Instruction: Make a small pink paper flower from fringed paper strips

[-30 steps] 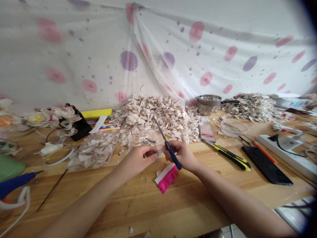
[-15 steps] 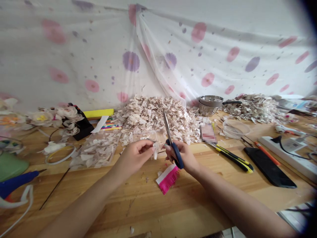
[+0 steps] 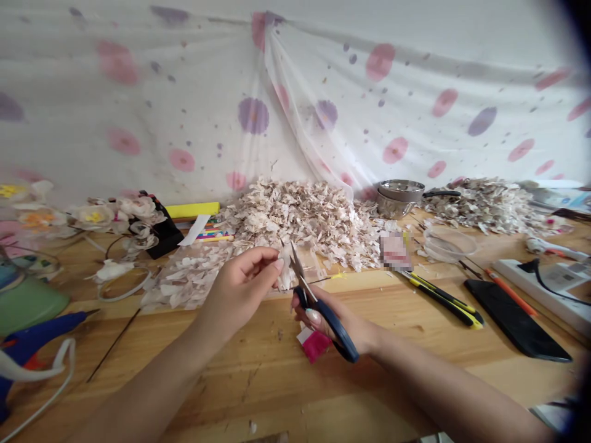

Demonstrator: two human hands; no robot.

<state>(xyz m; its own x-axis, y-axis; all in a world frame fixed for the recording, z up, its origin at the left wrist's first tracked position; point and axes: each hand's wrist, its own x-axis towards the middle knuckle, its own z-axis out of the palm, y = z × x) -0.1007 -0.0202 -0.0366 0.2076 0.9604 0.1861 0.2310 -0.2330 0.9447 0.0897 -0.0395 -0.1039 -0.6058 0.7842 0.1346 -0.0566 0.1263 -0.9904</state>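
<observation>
My left hand pinches a small pale petal piece between thumb and fingertips, above the wooden table. My right hand grips blue-handled scissors, whose blades point up-left and meet the petal piece. A pink and white fringed paper strip lies on the table just under my right hand. Behind both hands rises a large heap of pale petal scraps.
Yellow-handled pliers, a black phone, an orange pencil and a white power strip lie at right. A metal pot and a second scrap heap stand behind. At left: paper flowers, wire hoops, blue glue gun.
My right hand dropped toward me and swung the scissors so the blades reach the petal piece. My left hand rose slightly with the piece. The camera view shifted a little.
</observation>
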